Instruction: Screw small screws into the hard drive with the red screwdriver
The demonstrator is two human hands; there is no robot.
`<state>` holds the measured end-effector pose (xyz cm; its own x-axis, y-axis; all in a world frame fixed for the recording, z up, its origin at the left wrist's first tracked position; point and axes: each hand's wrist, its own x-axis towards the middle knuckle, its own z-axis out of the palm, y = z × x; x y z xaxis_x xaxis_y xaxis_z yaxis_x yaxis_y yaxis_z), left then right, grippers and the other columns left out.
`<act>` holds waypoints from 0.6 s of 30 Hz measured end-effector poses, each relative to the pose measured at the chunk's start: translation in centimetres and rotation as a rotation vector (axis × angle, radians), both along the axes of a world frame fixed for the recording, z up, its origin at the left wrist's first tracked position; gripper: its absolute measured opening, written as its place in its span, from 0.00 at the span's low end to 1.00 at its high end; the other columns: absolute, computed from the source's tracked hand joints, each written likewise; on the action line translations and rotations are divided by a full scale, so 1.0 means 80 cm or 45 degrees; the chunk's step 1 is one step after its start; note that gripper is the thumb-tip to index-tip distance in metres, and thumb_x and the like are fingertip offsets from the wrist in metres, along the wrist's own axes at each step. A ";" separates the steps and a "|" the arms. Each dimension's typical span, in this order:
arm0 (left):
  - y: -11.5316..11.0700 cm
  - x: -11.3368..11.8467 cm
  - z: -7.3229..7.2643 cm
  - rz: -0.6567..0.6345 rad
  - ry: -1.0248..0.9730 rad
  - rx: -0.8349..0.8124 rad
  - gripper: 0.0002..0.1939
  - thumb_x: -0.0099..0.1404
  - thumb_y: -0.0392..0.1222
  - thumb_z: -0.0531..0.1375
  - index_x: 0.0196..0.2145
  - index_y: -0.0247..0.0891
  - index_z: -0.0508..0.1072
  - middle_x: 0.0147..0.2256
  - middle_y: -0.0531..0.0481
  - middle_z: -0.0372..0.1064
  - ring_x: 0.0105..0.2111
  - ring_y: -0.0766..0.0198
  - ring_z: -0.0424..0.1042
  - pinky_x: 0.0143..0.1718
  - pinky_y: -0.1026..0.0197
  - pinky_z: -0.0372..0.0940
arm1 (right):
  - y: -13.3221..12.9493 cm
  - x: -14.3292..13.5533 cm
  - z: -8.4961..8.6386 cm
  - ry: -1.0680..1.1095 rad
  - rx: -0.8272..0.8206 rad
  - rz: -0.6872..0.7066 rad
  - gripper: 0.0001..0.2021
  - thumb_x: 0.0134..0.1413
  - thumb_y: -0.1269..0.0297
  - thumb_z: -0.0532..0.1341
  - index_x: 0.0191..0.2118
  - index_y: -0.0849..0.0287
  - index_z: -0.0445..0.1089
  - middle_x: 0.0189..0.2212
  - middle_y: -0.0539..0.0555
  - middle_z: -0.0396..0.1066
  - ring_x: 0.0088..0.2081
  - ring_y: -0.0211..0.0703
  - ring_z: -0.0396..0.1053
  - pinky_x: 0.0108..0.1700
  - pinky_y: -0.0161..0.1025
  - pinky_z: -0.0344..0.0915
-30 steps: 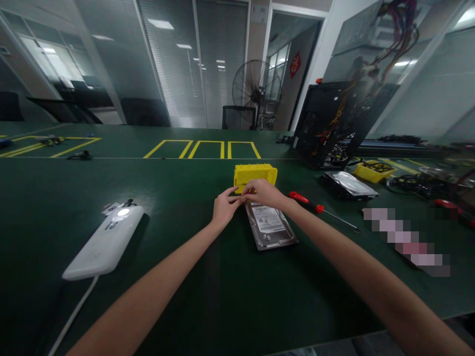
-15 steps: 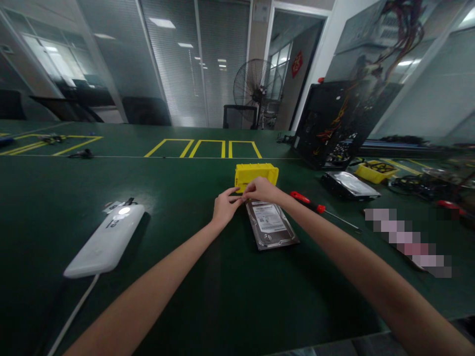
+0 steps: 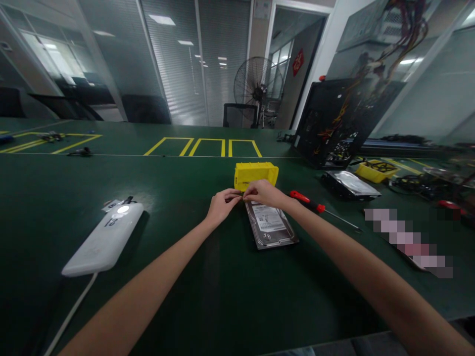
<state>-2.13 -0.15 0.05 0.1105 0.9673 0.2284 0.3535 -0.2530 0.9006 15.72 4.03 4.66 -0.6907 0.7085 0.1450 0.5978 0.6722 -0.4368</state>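
A hard drive (image 3: 275,236) with a white label lies flat on the green table in front of me. My right hand (image 3: 264,192) is over its far left corner, thumb and fingers pinched together. My left hand (image 3: 221,205) meets it there from the left, its thumb and fingers brought together at the tips. Whatever sits between the fingertips is too small to make out. Just behind both hands stands a small yellow plastic bin (image 3: 256,171), partly covered by the right hand. A red and black screwdriver (image 3: 315,204) rests to the right of the drive.
On the left lies a white power bank (image 3: 106,240) with a cable. To the right are another hard drive (image 3: 352,184), a second yellow bin (image 3: 376,170) and a blurred-out flat object (image 3: 408,242). A black computer case (image 3: 334,123) with hanging wires stands behind them.
My left hand has shifted slightly left, and its fingers have closed in more. The right hand stays at the drive's far corner. Drive, bin and screwdriver lie as before.
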 end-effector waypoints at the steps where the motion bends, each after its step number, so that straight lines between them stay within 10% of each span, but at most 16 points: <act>1: 0.000 0.001 0.000 -0.005 0.007 -0.002 0.11 0.62 0.34 0.59 0.43 0.35 0.72 0.44 0.45 0.74 0.43 0.61 0.74 0.46 0.60 0.68 | 0.000 0.000 0.000 -0.014 0.012 0.000 0.09 0.53 0.66 0.60 0.37 0.62 0.76 0.35 0.56 0.75 0.37 0.40 0.71 0.40 0.38 0.66; 18: -0.001 0.002 -0.002 0.013 0.053 -0.002 0.14 0.59 0.38 0.62 0.44 0.36 0.72 0.42 0.46 0.76 0.41 0.58 0.75 0.47 0.58 0.67 | -0.009 0.003 0.004 -0.220 0.268 0.118 0.09 0.57 0.67 0.57 0.38 0.61 0.75 0.37 0.56 0.71 0.37 0.40 0.67 0.38 0.38 0.62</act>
<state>-2.01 -0.27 -0.14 0.1100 0.9688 0.2221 0.3934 -0.2477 0.8854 15.95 3.31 4.98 -0.7786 0.6076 0.1568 0.5827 0.7928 -0.1786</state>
